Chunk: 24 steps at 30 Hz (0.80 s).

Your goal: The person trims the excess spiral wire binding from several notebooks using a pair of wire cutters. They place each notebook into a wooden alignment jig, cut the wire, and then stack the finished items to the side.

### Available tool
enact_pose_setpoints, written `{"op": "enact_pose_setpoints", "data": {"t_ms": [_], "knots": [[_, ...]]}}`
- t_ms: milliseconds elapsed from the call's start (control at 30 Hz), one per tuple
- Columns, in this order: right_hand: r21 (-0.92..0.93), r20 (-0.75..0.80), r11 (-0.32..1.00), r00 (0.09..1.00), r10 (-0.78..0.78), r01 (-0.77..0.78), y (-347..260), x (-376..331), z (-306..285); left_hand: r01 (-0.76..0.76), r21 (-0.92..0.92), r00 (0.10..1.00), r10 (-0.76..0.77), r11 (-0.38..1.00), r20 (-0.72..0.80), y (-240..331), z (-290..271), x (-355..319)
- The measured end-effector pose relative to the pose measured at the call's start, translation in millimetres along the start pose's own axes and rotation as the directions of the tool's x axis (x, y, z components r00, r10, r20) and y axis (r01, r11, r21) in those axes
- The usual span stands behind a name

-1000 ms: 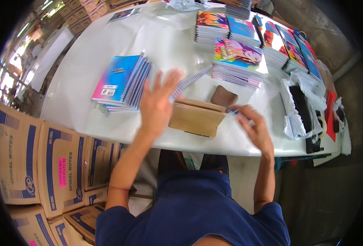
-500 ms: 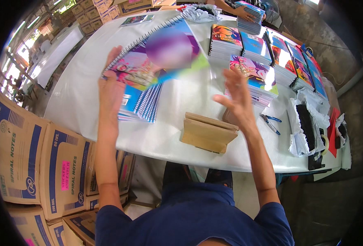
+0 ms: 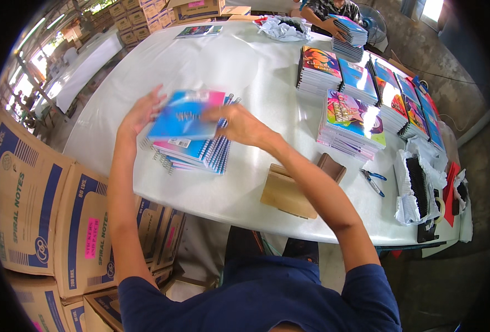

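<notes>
A blue and pink spiral notebook (image 3: 181,124), smeared by motion, is above a stack of spiral notebooks (image 3: 192,156) on the left part of the table. My right hand (image 3: 236,124) reaches across and grips this notebook by its right edge, fingers over the cover. My left hand (image 3: 141,113) is beside its left edge, fingers spread; whether they touch it I cannot tell. Wire coils stick out on both sides of the stack below.
Brown folded cardboard (image 3: 289,192) stands under my right forearm. Pliers (image 3: 373,182) lie beside a notebook stack (image 3: 351,127). More notebook stacks (image 3: 361,83) fill the right. Black coils (image 3: 414,180) sit in wrapping. Cartons (image 3: 29,193) stand left. Another person's hand (image 3: 333,29) holds notebooks.
The notebook that my left hand held raised and tilted is no longer there; a blue and pink one is over the stack. My right hand has swung left onto it; my left hand has opened.
</notes>
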State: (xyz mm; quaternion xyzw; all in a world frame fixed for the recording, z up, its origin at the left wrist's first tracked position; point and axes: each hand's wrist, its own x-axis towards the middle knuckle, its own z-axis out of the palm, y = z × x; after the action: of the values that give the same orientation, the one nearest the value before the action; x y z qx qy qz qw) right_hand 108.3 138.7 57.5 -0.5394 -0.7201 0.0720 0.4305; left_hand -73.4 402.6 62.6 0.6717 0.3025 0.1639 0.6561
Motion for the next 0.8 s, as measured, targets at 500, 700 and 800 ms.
{"op": "enact_pose_setpoints", "data": {"t_ms": [500, 700, 800], "knots": [[-0.241, -0.735, 0.083, 0.238, 0.635, -0.967, 102, -274, -282, -0.03, 0.903, 0.85, 0.486, 0.429, -0.203, -60, 25, 41], [0.014, -0.696, 0.313, 0.216, 0.685, -0.95, 88, -294, -295, -0.595, 0.739, 0.642, 0.74, 0.316, 0.2, -6, 152, 17], [-0.239, -0.837, 0.398, 0.395, 0.378, -0.886, 68, -295, -286, -0.667, 0.581, 0.658, 0.735, 0.466, 0.166, 5, 239, -13]]}}
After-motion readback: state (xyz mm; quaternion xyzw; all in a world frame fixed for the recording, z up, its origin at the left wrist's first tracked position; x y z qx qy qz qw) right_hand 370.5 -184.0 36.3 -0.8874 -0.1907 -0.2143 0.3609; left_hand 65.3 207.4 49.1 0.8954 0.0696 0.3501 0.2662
